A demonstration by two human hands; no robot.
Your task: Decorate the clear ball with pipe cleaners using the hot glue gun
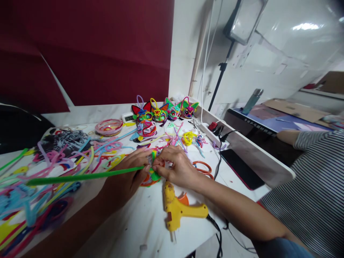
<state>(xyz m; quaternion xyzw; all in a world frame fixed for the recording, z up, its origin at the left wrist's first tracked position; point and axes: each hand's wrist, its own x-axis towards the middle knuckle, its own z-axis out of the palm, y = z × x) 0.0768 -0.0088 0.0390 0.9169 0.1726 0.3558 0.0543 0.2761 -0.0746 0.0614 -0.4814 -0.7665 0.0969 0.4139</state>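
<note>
My left hand [131,166] is closed around the left side of a small colourful pipe-cleaner ornament [154,175], with orange and green parts showing between my hands. A long green pipe cleaner [88,175] runs from my left fingertips out to the left, above the table. My right hand [174,166] pinches the ornament from the other side, thumb and fingers pressed onto it. Much of the ornament is hidden behind my fingers. Just below my right hand lies a yellow hot glue gun [176,208], with its nozzle toward the ornament. Orange-handled scissors [203,167] are beside my right wrist.
Loose pipe cleaners [40,193] cover the table's left side. Several finished animal-head ornaments [161,111] stand at the back, near a round stack of coloured rings [109,127]. A phone [242,169], a power strip [217,134] and cables lie right. Someone in a striped shirt [309,179] sits there.
</note>
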